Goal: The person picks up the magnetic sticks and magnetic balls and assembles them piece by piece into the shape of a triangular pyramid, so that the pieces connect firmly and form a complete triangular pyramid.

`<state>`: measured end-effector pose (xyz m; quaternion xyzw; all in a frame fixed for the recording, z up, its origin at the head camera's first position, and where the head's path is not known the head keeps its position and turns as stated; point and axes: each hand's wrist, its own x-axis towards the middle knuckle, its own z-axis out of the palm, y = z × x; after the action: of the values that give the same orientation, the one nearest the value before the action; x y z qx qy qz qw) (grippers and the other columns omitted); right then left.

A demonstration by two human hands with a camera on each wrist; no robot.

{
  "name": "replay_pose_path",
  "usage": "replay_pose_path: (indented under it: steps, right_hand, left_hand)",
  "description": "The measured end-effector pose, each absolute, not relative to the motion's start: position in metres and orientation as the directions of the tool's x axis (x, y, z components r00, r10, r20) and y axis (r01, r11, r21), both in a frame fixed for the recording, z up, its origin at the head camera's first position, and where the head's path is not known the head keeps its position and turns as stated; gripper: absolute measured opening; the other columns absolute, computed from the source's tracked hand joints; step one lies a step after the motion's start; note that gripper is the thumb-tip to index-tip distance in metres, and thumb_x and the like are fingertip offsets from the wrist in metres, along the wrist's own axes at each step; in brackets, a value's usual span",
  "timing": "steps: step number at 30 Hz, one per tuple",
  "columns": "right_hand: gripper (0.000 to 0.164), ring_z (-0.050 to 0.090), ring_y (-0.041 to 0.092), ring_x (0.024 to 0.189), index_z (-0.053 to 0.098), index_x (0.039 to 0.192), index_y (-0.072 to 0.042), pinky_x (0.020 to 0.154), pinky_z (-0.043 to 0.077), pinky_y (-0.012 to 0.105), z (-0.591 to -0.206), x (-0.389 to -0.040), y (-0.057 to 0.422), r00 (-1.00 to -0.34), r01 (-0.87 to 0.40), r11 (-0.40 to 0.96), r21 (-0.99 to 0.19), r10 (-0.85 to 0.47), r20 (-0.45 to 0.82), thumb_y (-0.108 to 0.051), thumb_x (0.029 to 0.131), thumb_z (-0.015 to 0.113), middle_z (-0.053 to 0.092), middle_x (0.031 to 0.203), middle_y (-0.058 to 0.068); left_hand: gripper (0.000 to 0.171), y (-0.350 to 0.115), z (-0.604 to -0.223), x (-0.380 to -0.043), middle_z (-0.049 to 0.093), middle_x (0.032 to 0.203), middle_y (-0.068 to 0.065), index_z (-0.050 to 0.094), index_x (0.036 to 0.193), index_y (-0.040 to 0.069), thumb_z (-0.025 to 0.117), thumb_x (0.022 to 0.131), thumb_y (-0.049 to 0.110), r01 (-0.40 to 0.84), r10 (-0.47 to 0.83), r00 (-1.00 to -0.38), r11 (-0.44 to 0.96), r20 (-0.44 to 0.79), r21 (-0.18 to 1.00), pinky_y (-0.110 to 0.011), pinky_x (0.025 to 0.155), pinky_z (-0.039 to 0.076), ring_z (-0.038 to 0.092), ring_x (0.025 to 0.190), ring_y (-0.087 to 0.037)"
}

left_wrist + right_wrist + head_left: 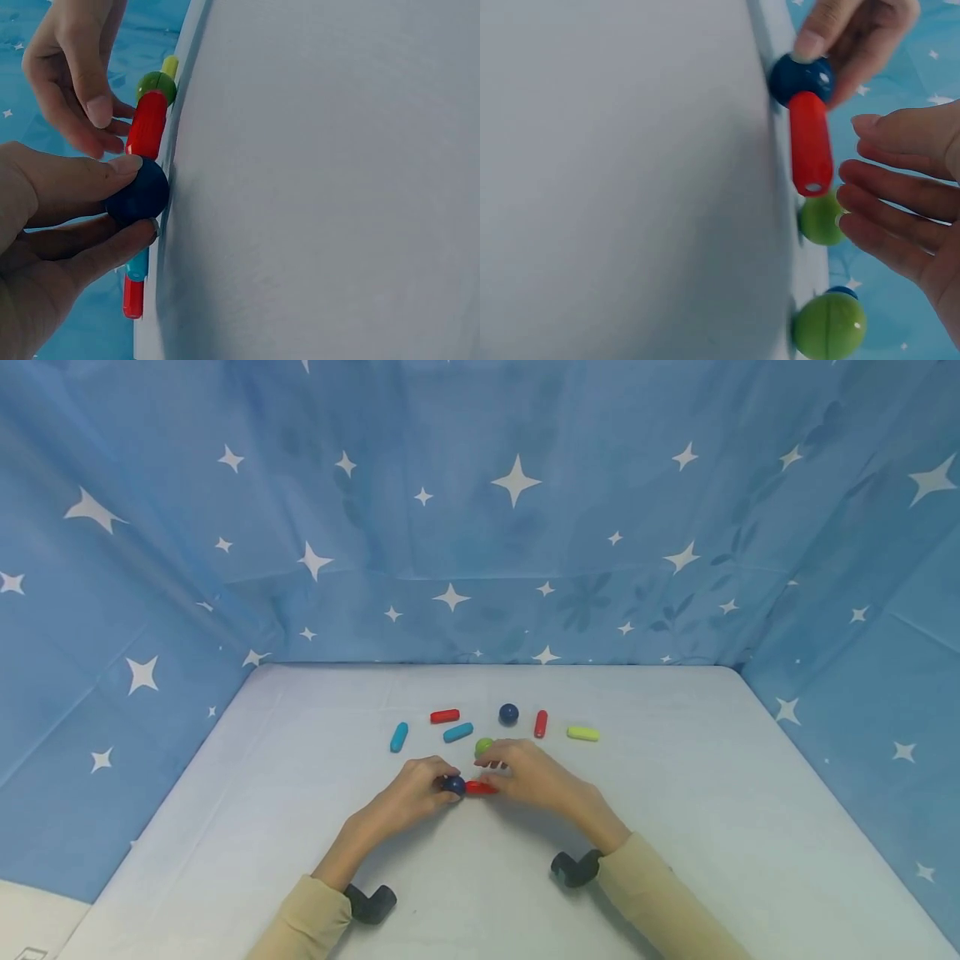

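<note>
My left hand (417, 789) pinches a dark blue ball (141, 193) between thumb and fingers, close over the white table. A red rod (810, 142) extends from the ball towards my right hand (536, 775), its free end showing a small pale hole. In the right wrist view, the right hand's fingers (900, 195) are extended loosely beside the rod, with a gap between. Past the rod's end sits a green ball (821, 219), and a second green ball (830, 326) is farther along. In the head view the right hand partly covers the rod.
Beyond the hands lie two light blue rods (399, 737), a red rod (445, 716), another dark blue ball (508, 714), a second red rod (541, 724) and a yellow-green rod (582, 733). A blue star-patterned curtain (480, 527) surrounds the white table (300, 710).
</note>
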<state>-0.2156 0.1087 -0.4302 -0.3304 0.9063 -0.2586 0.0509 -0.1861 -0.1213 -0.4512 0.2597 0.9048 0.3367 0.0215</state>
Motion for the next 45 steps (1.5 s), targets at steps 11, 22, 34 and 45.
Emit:
replay_pose_path:
  steps: [11,22,34,45]
  right_hand:
    - [0.027,0.067,0.017,0.098,0.075,0.12,-0.01,0.087,0.06,0.037,-0.421,-0.231,0.135,-0.819,-0.525,0.647,-0.553,-0.56,0.122,-0.012,0.094,0.076,0.076,0.113,0.003]
    - [0.026,0.066,0.019,0.099,0.075,0.118,-0.009,0.088,0.058,0.038,-0.428,-0.247,0.155,-0.844,-0.464,0.649,-0.603,-0.531,0.079,-0.013,0.093,0.076,0.076,0.109,0.003]
    - [0.032,0.066,0.019,0.102,0.074,0.122,-0.011,0.091,0.057,0.04,-0.436,-0.254,0.174,-0.859,-0.348,0.648,-0.677,-0.51,-0.048,-0.019,0.092,0.078,0.074,0.114,0.001]
    - [0.032,0.065,0.021,0.106,0.074,0.123,-0.013,0.094,0.057,0.041,-0.437,-0.254,0.175,-0.833,-0.33,0.668,-0.667,-0.538,-0.127,-0.016,0.091,0.078,0.073,0.116,-0.001]
  left_hand:
    - [0.034,-0.12,-0.451,-0.188,0.074,0.11,-0.013,0.072,0.119,-0.007,0.079,0.087,0.001,0.446,0.484,-0.867,0.644,0.12,0.622,-0.033,0.084,0.061,0.07,0.093,-0.019]
    - [0.034,-0.124,-0.453,-0.188,0.074,0.11,-0.014,0.071,0.119,-0.008,0.079,0.087,0.0,0.442,0.483,-0.867,0.626,0.127,0.642,-0.029,0.083,0.06,0.07,0.093,-0.02]
    - [0.035,-0.123,-0.45,-0.187,0.074,0.111,-0.014,0.071,0.12,-0.008,0.078,0.087,-0.001,0.442,0.486,-0.865,0.624,0.122,0.645,-0.031,0.084,0.06,0.069,0.094,-0.02]
    - [0.034,-0.123,-0.45,-0.186,0.074,0.109,-0.013,0.071,0.119,-0.008,0.078,0.087,-0.001,0.442,0.48,-0.868,0.629,0.128,0.64,-0.032,0.083,0.06,0.068,0.093,-0.019]
